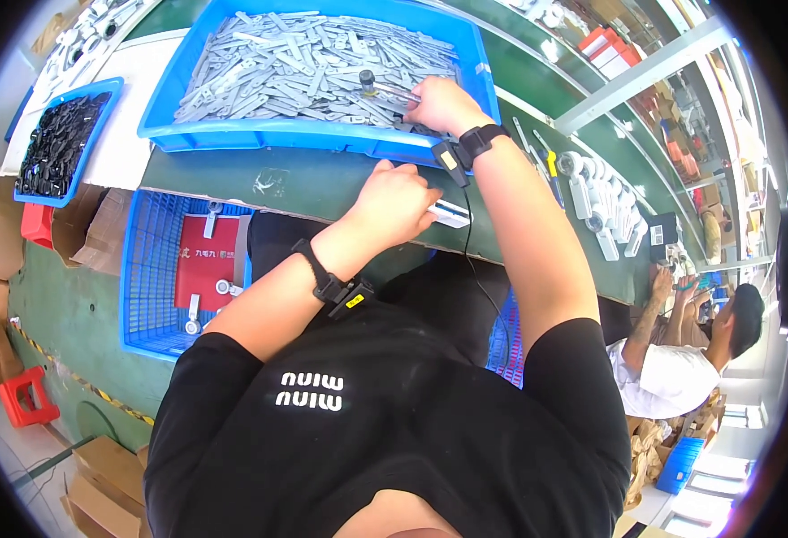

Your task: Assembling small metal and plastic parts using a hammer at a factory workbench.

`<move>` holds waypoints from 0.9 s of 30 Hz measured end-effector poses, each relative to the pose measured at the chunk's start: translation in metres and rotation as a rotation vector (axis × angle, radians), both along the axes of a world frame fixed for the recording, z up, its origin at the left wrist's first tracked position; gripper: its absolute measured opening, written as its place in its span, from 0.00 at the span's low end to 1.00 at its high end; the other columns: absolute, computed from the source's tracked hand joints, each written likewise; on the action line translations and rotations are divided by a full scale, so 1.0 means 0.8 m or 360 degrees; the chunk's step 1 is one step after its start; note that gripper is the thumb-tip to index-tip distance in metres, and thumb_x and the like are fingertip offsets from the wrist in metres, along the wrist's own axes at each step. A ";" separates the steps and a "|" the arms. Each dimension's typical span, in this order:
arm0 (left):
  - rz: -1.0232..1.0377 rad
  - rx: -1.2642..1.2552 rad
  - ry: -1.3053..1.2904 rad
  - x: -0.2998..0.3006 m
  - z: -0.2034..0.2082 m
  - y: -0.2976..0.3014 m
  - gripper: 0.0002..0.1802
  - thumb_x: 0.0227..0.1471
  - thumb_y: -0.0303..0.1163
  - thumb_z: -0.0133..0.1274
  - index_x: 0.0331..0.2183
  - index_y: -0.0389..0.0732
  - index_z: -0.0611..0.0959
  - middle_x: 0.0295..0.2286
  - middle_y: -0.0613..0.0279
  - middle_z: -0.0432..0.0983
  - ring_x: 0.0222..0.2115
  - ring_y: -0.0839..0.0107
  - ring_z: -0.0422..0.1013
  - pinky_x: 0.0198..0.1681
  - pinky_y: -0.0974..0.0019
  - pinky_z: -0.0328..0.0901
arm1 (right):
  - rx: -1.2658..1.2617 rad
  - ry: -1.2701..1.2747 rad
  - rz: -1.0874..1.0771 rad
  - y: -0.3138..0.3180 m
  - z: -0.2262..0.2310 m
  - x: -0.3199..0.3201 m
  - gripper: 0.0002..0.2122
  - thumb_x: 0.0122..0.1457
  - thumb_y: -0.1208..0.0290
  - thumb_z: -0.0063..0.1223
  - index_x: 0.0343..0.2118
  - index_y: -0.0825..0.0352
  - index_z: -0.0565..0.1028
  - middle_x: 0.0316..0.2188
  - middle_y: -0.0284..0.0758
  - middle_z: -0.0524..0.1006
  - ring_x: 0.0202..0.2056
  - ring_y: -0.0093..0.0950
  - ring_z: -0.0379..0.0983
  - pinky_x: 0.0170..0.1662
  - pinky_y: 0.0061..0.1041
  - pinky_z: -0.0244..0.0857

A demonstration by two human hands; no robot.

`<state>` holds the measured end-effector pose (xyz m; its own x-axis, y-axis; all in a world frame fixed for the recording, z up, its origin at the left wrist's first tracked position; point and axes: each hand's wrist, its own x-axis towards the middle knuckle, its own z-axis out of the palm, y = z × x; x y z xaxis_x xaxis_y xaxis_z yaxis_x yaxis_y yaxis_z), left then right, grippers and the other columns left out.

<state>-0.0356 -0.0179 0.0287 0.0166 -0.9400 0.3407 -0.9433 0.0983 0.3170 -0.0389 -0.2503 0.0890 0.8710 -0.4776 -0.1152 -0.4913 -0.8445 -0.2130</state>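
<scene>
Grey metal strips [304, 67] under right hand [443, 106], fingers curled.

The big blue tray [322, 134] of grey metal strips [304, 67] fills the bench [322, 184] at 12 o'clock. A bare green strip stays free between its front wall and the bench edge. At 3 o'clock white parts [600, 202] crowd the surface. At 9 o'clock stands a small tray of black parts [58, 143].

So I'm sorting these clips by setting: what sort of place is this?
Most likely a factory assembly line. A large blue bin is heaped with identical grey metal parts, a smaller tray of black parts sits beside it on the long green workbench, and another seated person works further along it.
</scene>
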 end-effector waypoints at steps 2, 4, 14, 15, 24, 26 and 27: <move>0.0015 -0.0131 -0.0038 -0.006 -0.004 -0.003 0.19 0.51 0.43 0.71 0.44 0.49 0.94 0.32 0.67 0.85 0.42 0.64 0.79 0.45 0.54 0.67 | -0.0016 0.0002 -0.0047 0.006 0.002 -0.002 0.15 0.57 0.59 0.77 0.43 0.62 0.89 0.37 0.44 0.89 0.40 0.39 0.87 0.49 0.39 0.78; 0.0019 -0.0117 -0.0030 -0.007 -0.007 -0.003 0.19 0.51 0.43 0.71 0.45 0.48 0.94 0.32 0.67 0.85 0.43 0.64 0.79 0.46 0.54 0.68 | 0.0031 0.0033 -0.0111 0.009 0.005 -0.009 0.15 0.57 0.59 0.75 0.43 0.61 0.88 0.42 0.43 0.89 0.47 0.44 0.86 0.52 0.41 0.78; -0.0061 -0.0475 0.0227 0.016 0.016 0.025 0.37 0.45 0.38 0.76 0.57 0.43 0.85 0.44 0.59 0.84 0.51 0.54 0.77 0.63 0.46 0.66 | 0.0622 -0.1042 -0.0443 0.116 0.091 -0.208 0.10 0.65 0.66 0.70 0.41 0.69 0.87 0.27 0.29 0.83 0.28 0.17 0.73 0.33 0.24 0.67; -0.0112 -0.0331 0.0328 0.023 0.017 0.027 0.35 0.46 0.37 0.76 0.57 0.42 0.86 0.43 0.59 0.85 0.50 0.55 0.77 0.59 0.49 0.69 | 0.0852 -0.1105 -0.0564 0.135 0.083 -0.231 0.10 0.67 0.66 0.70 0.42 0.68 0.87 0.27 0.27 0.83 0.26 0.15 0.70 0.30 0.22 0.64; -0.0098 -0.0268 0.0635 -0.001 -0.009 0.003 0.30 0.50 0.31 0.74 0.56 0.42 0.86 0.41 0.60 0.88 0.45 0.58 0.79 0.51 0.55 0.75 | 0.1676 -0.1535 -0.1119 0.152 -0.046 -0.300 0.09 0.69 0.71 0.67 0.44 0.73 0.85 0.26 0.31 0.82 0.17 0.12 0.62 0.19 0.18 0.53; -0.0065 -0.0263 0.0626 -0.001 -0.009 0.005 0.29 0.50 0.31 0.74 0.55 0.42 0.86 0.40 0.61 0.88 0.45 0.58 0.79 0.52 0.55 0.75 | 0.1611 -0.1481 -0.1122 0.152 -0.047 -0.288 0.08 0.68 0.71 0.68 0.43 0.72 0.86 0.25 0.30 0.83 0.17 0.11 0.62 0.20 0.17 0.53; -0.0068 -0.0319 0.0555 -0.001 -0.009 0.006 0.28 0.51 0.32 0.73 0.54 0.42 0.87 0.39 0.61 0.88 0.44 0.58 0.79 0.52 0.53 0.74 | 0.1537 -0.1428 -0.1094 0.151 -0.048 -0.283 0.08 0.67 0.71 0.68 0.42 0.71 0.87 0.25 0.29 0.83 0.18 0.11 0.62 0.21 0.17 0.53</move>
<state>-0.0367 -0.0134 0.0216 0.1261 -0.8579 0.4981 -0.7764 0.2272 0.5878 -0.2656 -0.1296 0.0504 0.4626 -0.8682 -0.1795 -0.1304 0.1336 -0.9824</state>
